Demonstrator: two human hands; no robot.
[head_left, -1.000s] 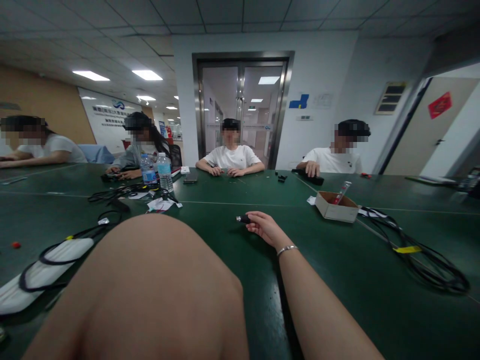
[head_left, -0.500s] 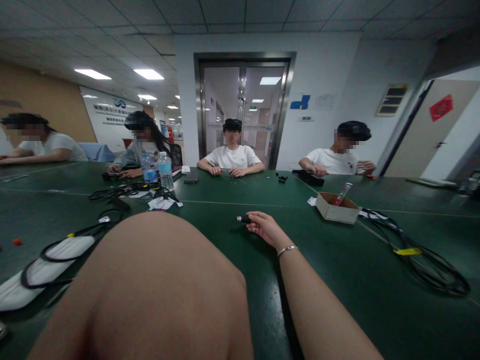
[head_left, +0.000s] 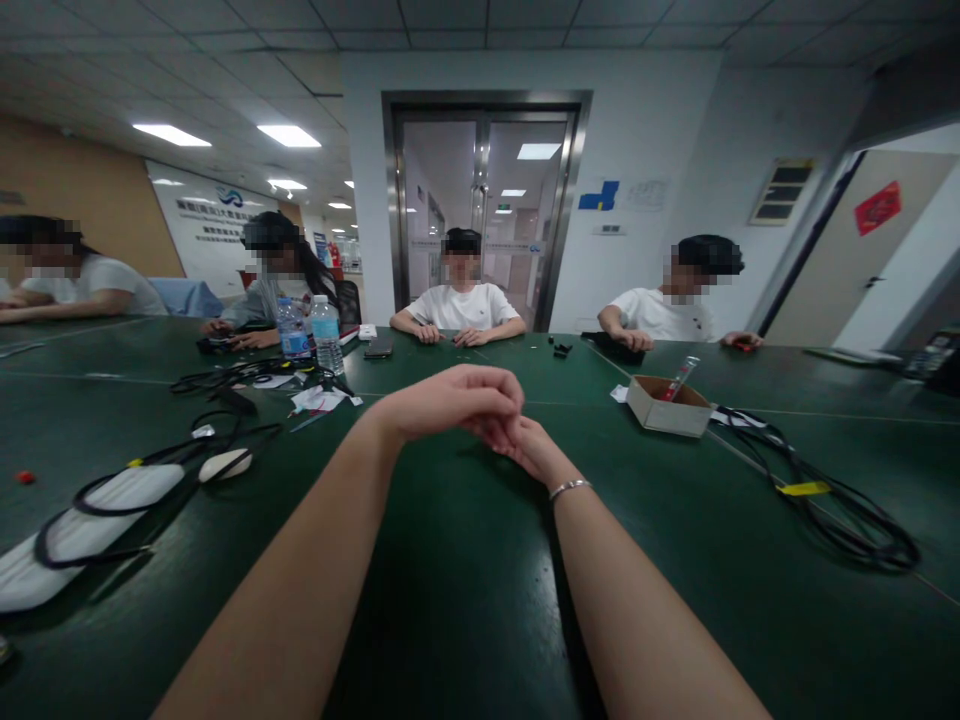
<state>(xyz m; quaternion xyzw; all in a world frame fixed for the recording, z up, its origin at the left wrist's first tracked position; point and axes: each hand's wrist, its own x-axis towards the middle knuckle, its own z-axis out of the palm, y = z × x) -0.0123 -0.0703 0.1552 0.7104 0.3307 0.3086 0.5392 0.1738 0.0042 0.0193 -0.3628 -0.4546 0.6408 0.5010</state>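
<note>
Black cables (head_left: 196, 382) and an open box (head_left: 670, 417) flank the touching hands (head_left: 450, 402).

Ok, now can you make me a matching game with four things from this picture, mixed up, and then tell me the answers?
Things:
1. Silver bracelet
2. Left hand
3. Clear-and-red tube
4. Two plastic bottles

Places:
A. Slanting up out of the small open box
B. Standing upright on the green table
C. Fingers meeting the right hand
D. Around a wrist

Right pairs: 1-D, 2-C, 3-A, 4-B
</note>
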